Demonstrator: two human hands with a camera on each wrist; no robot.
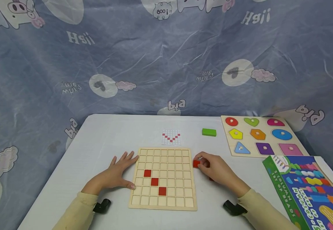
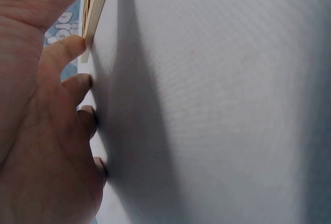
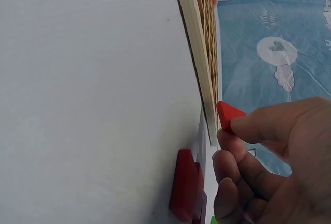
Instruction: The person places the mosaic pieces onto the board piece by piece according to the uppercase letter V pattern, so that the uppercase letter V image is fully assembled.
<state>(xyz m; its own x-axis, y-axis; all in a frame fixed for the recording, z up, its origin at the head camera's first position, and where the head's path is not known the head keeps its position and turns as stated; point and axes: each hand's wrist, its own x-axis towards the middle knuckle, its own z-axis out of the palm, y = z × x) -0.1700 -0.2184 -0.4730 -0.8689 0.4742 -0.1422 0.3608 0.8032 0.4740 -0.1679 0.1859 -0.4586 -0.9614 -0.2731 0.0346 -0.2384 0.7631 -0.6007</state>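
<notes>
A wooden grid board point(image 1: 163, 207) lies on the white table, with three red square tiles set in a diagonal line in its cells. My left hand point(image 1: 117, 172) has its fingers spread, the thumb and index finger resting at the board's left edge. Thumb and fingertips of my right hand point(image 1: 216, 169) pinch another red tile point(image 3: 230, 114) just beyond the board's right edge. Below that hand, loose red tiles point(image 3: 186, 185) lie on the table, mostly hidden by it in the head view.
Behind the board lies a small pattern card point(image 1: 171, 137) with red squares in a V. A green block point(image 1: 209, 132) sits to its right. A shape puzzle board point(image 1: 251, 154) and a colourful box point(image 1: 284, 191) occupy the right side. Patterned cloth point(image 1: 160, 64) hangs behind the table.
</notes>
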